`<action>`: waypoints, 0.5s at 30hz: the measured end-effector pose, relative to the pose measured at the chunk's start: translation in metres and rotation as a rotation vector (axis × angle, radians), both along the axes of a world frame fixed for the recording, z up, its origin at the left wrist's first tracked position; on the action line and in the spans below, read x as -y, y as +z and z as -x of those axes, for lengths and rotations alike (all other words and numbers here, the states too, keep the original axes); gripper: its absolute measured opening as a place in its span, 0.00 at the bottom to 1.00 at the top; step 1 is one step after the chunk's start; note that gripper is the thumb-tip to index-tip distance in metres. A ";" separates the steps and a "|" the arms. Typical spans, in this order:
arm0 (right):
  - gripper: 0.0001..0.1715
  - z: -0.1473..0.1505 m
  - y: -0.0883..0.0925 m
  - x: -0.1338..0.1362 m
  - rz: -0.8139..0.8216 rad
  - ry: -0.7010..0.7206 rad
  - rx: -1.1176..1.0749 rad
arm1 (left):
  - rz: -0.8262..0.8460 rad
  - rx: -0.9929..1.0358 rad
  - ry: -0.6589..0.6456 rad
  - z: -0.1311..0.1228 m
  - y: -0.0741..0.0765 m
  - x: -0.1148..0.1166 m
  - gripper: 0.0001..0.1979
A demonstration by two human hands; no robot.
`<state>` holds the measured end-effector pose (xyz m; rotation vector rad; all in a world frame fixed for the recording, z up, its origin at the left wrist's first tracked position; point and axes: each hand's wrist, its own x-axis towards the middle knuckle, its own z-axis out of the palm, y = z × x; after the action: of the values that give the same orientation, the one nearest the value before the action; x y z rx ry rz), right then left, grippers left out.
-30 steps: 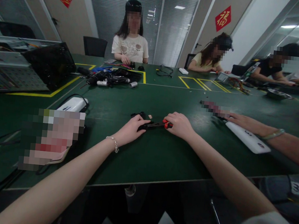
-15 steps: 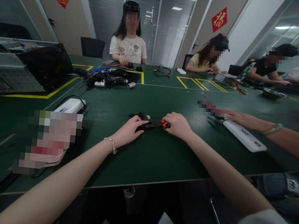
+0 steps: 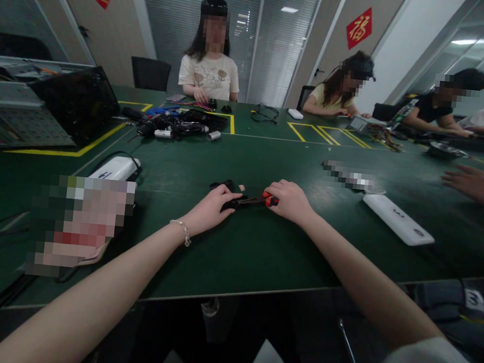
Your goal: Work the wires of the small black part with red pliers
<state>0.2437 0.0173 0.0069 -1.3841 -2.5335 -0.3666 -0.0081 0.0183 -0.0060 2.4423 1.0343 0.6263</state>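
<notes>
My left hand (image 3: 211, 209) is closed over a small black part (image 3: 231, 204) lying on the green table (image 3: 269, 167). My right hand (image 3: 289, 201) grips the red handle of a screwdriver (image 3: 254, 200), whose dark shaft points left into that black part. Just behind my left fingers lies another small black piece (image 3: 221, 184). Both forearms reach forward over the table's near edge.
A white oblong device (image 3: 397, 220) lies at the right, another white device (image 3: 115, 168) with a cable at the left. A co-worker's hand (image 3: 477, 184) hovers far right. Tools and cables (image 3: 174, 125) are piled farther back. Several people sit around the table.
The co-worker's hand has drawn back from the white oblong device toward the right edge. My own hands have stayed on the black part and the screwdriver.
</notes>
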 end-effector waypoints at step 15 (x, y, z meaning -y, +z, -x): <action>0.13 0.000 0.000 0.000 0.016 0.005 -0.014 | -0.001 -0.008 -0.015 0.000 -0.001 0.000 0.23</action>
<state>0.2434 0.0173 0.0073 -1.3813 -2.5335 -0.3359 -0.0084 0.0187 -0.0066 2.4527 1.0181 0.6129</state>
